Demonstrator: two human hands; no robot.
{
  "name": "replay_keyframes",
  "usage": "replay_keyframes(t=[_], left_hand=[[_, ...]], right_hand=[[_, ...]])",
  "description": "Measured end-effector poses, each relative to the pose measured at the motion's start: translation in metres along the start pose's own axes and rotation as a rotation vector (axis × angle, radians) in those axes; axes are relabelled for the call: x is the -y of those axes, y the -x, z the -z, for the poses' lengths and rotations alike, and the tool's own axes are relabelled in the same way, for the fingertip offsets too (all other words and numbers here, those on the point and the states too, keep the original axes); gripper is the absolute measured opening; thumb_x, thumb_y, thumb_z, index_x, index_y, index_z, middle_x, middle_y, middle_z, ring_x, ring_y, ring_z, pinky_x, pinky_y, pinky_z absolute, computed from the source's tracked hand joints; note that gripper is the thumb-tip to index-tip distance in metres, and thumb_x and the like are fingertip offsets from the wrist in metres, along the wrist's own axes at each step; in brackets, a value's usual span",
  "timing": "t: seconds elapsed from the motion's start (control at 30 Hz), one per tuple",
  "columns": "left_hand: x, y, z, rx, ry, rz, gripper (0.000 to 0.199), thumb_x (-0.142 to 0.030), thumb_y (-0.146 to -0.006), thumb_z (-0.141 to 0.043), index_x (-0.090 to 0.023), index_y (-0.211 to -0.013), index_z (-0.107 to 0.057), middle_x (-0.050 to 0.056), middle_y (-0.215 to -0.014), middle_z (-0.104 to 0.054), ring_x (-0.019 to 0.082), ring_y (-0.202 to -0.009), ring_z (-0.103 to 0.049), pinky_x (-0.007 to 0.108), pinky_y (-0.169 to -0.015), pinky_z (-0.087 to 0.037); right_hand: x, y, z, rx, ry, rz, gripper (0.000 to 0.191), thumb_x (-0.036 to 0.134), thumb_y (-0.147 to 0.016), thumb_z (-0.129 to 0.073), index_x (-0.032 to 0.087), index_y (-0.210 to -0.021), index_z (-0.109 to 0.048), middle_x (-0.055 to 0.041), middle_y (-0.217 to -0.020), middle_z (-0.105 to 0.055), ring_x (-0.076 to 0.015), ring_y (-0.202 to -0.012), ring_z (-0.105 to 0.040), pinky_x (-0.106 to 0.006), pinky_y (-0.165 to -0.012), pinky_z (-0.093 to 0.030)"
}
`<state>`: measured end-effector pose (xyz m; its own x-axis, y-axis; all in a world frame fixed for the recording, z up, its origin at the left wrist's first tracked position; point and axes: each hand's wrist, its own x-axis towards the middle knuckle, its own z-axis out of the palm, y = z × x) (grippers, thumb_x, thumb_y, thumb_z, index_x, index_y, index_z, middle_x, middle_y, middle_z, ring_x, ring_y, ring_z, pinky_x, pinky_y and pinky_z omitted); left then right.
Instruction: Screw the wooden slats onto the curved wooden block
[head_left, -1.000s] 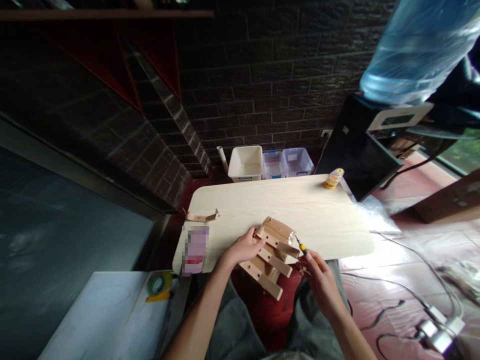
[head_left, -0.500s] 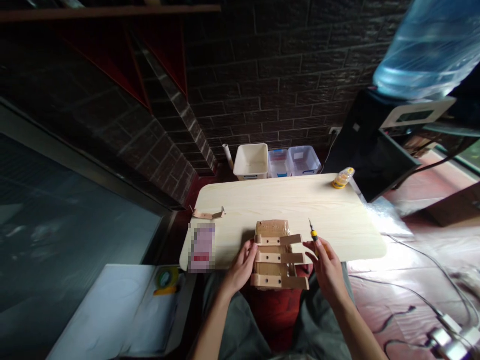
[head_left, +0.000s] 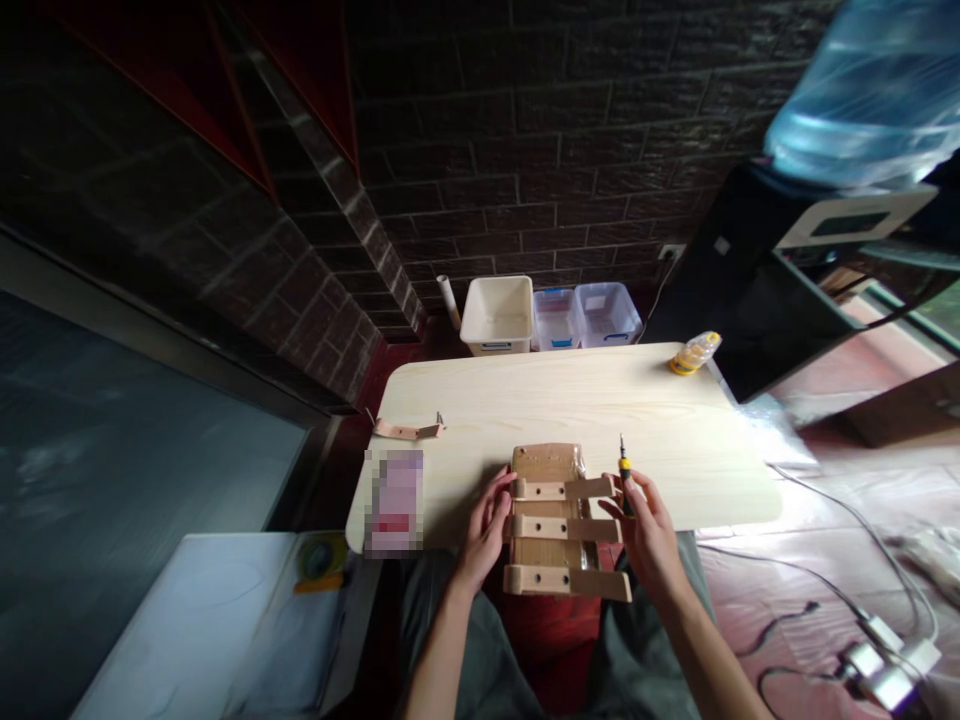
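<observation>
A wooden board (head_left: 546, 462) with three wooden hook pieces (head_left: 541, 527) across it sits at the table's near edge, partly over it. My left hand (head_left: 486, 530) holds the board's left side, its fingers curled against the edge. In my right hand (head_left: 646, 520) is a yellow and black screwdriver (head_left: 625, 468), its tip pointing away from me; the fingers are near the right ends of the hook pieces. A separate hook piece (head_left: 407, 432) with screws standing near its ends lies at the table's left side.
On the table (head_left: 525, 385) are a blurred-out pink item (head_left: 397, 505) at the left and a yellow-capped clear bottle (head_left: 694, 354) at the back right. Beyond stand a cream bin (head_left: 497, 312) and two clear bins (head_left: 606, 314). Cables and a power strip lie at right.
The view has shifted slightly. My right hand and the screwdriver have come closer to the hook pieces' right ends, and the screwdriver is more upright in the picture.
</observation>
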<state>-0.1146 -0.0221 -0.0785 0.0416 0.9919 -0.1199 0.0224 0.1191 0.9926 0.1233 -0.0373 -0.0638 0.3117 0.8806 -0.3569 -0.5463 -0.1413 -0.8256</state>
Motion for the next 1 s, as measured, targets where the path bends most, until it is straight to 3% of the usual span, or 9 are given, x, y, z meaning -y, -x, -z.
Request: replay_keyframes(t=[0.17, 0.33, 0.53, 0.73, 1.0], left_hand=[[0.008, -0.008, 0.008, 0.095, 0.1, 0.038, 0.043, -0.04, -0.089, -0.059, -0.025, -0.129, -0.057, 0.008, -0.147, -0.046, 0.025, -0.139, -0.037, 0.042, -0.117, -0.028], [0.009, -0.013, 0.01, 0.132, 0.086, 0.046, 0.039, -0.037, -0.09, -0.059, -0.025, -0.127, -0.059, 0.007, -0.15, -0.041, 0.026, -0.141, -0.034, 0.042, -0.118, -0.026], [0.015, -0.014, 0.004, 0.091, 0.004, 0.031, 0.04, -0.038, -0.094, -0.051, -0.027, -0.132, -0.055, 0.006, -0.151, -0.04, 0.025, -0.14, -0.036, 0.044, -0.118, -0.028], [0.022, -0.02, -0.002, -0.005, -0.059, 0.046, 0.043, -0.044, -0.093, -0.049, -0.025, -0.132, -0.055, 0.007, -0.148, -0.044, 0.027, -0.138, -0.037, 0.045, -0.117, -0.029], [0.024, -0.037, -0.007, -0.036, -0.056, 0.024, 0.042, -0.042, -0.095, -0.049, -0.025, -0.133, -0.053, 0.007, -0.151, -0.04, 0.025, -0.138, -0.037, 0.041, -0.117, -0.031]], right_hand=[[-0.002, -0.004, -0.006, 0.059, -0.012, -0.098, 0.031, 0.047, -0.078, -0.071, 0.029, -0.102, -0.062, -0.0009, -0.101, -0.073, -0.0222, -0.1, -0.065, -0.035, -0.083, -0.053], [-0.006, -0.008, -0.013, 0.036, 0.032, -0.184, 0.039, 0.051, -0.076, -0.071, 0.03, -0.108, -0.061, -0.0013, -0.102, -0.073, -0.0239, -0.097, -0.067, -0.032, -0.074, -0.054], [-0.006, -0.019, -0.024, 0.062, -0.009, -0.164, 0.039, 0.053, -0.075, -0.072, 0.029, -0.103, -0.063, -0.003, -0.101, -0.073, -0.0251, -0.098, -0.067, -0.04, -0.086, -0.053], [-0.006, -0.037, -0.035, 0.066, -0.039, -0.183, 0.04, 0.053, -0.076, -0.071, 0.028, -0.106, -0.061, -0.0036, -0.102, -0.071, -0.0248, -0.099, -0.067, -0.04, -0.084, -0.053], [0.003, -0.063, -0.048, 0.104, -0.049, -0.185, 0.038, 0.05, -0.075, -0.073, 0.028, -0.104, -0.062, -0.0026, -0.1, -0.071, -0.0238, -0.096, -0.067, -0.038, -0.082, -0.054]])
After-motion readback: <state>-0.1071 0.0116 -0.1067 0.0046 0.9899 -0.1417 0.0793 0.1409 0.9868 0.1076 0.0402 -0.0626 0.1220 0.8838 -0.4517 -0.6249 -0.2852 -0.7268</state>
